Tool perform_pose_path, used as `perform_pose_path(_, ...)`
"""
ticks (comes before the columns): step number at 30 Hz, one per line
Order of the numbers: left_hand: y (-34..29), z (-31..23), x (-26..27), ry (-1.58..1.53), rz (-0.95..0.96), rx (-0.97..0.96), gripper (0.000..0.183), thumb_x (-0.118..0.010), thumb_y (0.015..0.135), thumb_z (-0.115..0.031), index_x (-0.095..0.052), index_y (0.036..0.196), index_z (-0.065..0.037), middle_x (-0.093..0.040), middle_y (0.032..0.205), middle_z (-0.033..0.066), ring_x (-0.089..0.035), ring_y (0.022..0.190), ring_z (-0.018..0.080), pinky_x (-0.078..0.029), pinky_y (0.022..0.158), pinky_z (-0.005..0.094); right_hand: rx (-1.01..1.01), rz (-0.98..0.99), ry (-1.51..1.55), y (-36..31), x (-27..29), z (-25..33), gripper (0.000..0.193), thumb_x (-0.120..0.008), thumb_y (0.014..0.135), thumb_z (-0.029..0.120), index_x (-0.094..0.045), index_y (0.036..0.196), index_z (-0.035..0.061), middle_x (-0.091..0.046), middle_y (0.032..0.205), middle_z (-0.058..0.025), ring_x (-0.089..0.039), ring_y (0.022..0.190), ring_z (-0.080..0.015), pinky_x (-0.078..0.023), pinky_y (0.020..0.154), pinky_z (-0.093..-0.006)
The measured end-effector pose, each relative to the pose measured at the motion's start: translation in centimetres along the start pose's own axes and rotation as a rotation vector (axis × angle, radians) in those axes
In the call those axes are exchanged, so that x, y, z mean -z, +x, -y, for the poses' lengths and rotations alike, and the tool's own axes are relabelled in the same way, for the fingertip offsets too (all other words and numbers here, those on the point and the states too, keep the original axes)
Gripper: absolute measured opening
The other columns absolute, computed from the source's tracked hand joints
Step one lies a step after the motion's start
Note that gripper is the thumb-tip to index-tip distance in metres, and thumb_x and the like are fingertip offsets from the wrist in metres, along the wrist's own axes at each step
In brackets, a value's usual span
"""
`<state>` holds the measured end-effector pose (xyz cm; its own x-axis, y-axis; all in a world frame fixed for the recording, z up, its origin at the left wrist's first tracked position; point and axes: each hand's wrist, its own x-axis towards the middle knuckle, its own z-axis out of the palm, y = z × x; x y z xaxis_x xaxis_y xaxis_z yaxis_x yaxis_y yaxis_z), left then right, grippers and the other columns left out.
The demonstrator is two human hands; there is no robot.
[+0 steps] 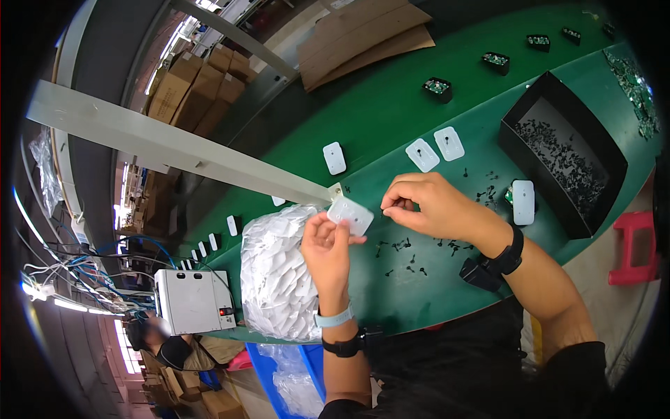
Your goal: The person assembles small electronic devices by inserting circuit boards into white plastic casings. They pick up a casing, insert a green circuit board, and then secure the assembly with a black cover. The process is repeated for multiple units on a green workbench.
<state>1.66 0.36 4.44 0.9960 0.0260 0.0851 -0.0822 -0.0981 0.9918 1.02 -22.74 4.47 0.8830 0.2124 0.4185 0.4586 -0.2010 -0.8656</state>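
My left hand (326, 255) pinches a white plastic cover (354, 218) with small holes, tilted above the green table. Just to its right, my right hand (440, 206) has thumb and forefinger pressed together; a tiny dark bit shows at their tips, too small to make out. Small black pin-like parts (412, 269) lie scattered below and right of the hands. Two white covers (423, 155), each with a dark piece in its middle, rest beyond the right hand. Near my right wrist sits a black housing with a white cover (523, 202) on it.
A black open box (581, 218) of small black parts stands right. Bagged white covers (279, 276) lie left, beside a white machine (192, 300). A metal post (209, 153) slants down to the table. Black housings with green boards (437, 89) line the far green surface (377, 105).
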Motion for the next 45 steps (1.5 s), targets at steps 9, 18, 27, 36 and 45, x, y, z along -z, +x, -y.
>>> perform_pose_path(9, 0.5, 1.7, -4.5, -0.431, 0.203, 0.023, 0.044, -0.052, 0.095, 0.012, -0.048, 0.138, 0.005, -0.062, 0.121, 0.0189, -0.07, 0.106, 0.0286, -0.065, 0.088, 0.046, 0.135, -0.127, -0.181, 0.1, -0.6, -1.1, 0.01, -0.073, 0.084, 0.004, -0.063, 0.088, 0.0012, -0.064, 0.084, -0.0099, -0.064, 0.077, -0.0274, -0.053, 0.067, -0.0368)
perform_pose_path(18, -0.6, 2.4, -4.8, -0.344, 0.155, -0.036, 0.038, -0.059, 0.094, 0.01, -0.052, 0.13, 0.002, -0.061, 0.12, 0.0151, -0.068, 0.108, 0.0266, -0.064, 0.089, 0.0432, 0.159, -0.145, -0.291, 0.0, -1.0, -1.4, 0.013, -0.073, 0.082, 0.003, -0.061, 0.085, 0.0018, -0.061, 0.082, -0.0083, -0.061, 0.075, -0.0271, -0.051, 0.065, -0.0379)
perform_pose_path(27, -1.4, 2.2, -4.8, -0.378, 0.121, -0.033, 0.029, -0.062, 0.096, 0.006, -0.056, 0.124, 0.005, -0.063, 0.116, 0.0129, -0.068, 0.105, 0.0223, -0.062, 0.09, 0.0383, 0.143, -0.15, -0.3, -0.2, -1.5, -0.8, 0.012, -0.073, 0.081, 0.003, -0.061, 0.083, 0.0028, -0.06, 0.079, -0.0081, -0.06, 0.072, -0.0266, -0.051, 0.063, -0.0378)
perform_pose_path(36, -1.4, 2.7, -5.4, -0.414, 0.092, 0.002, 0.025, -0.062, 0.098, 0.003, -0.06, 0.123, 0.008, -0.066, 0.118, 0.0158, -0.068, 0.108, 0.0213, -0.061, 0.095, 0.039, 0.021, -0.216, -0.194, -0.5, -1.9, -1.2, 0.015, -0.074, 0.083, 0.007, -0.06, 0.083, 0.0023, -0.061, 0.077, -0.0088, -0.061, 0.066, -0.0264, -0.051, 0.059, -0.0373)
perform_pose_path(45, -1.6, 2.8, -5.8, -0.332, 0.066, 0.013, 0.026, -0.059, 0.099, 0.002, -0.057, 0.124, 0.009, -0.067, 0.119, 0.0194, -0.07, 0.105, 0.0246, -0.061, 0.092, 0.0383, -0.102, -0.214, -0.193, -0.7, -2.2, -0.9, 0.019, -0.077, 0.08, 0.011, -0.061, 0.083, 0.0007, -0.061, 0.075, -0.0096, -0.062, 0.064, -0.0272, -0.051, 0.058, -0.0367)
